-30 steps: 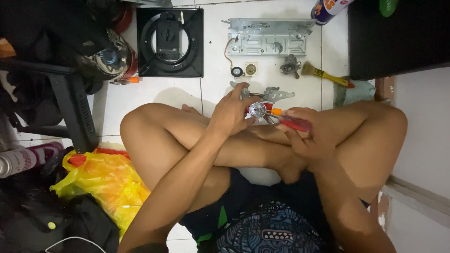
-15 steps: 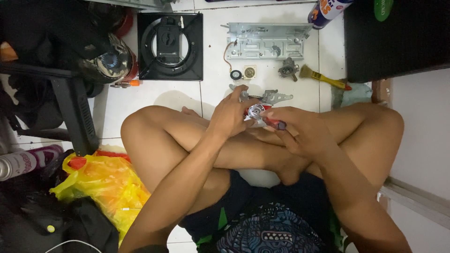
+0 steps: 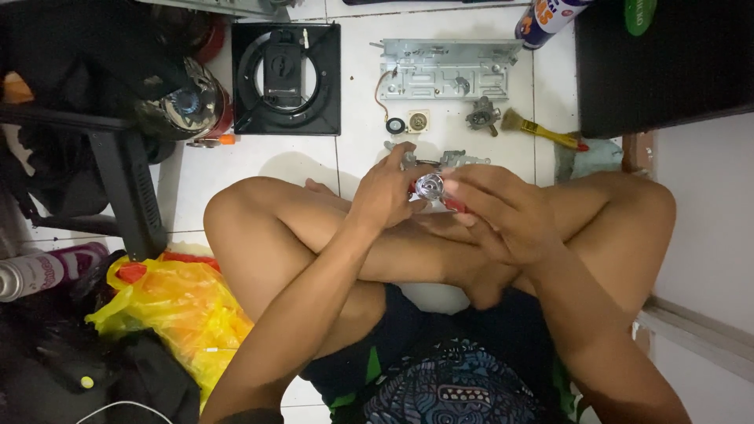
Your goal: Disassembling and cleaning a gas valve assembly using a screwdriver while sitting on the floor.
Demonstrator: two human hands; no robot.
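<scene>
I sit cross-legged on a white tiled floor. My left hand pinches a small round silver metal part above my shins. My right hand meets it from the right, fingers closed over a red-handled tool whose tip touches the part; most of the tool is hidden under the hand. Just beyond my hands a grey metal valve piece lies on the floor.
On the floor ahead lie a black square burner plate, a grey metal chassis panel, small round fittings, a yellow-handled brush and a spray can. A black box stands right, a yellow plastic bag left.
My right hand has slid left along the red tool, now covering almost all of it beside the silver part. The left hand keeps its pinch in the same place.
</scene>
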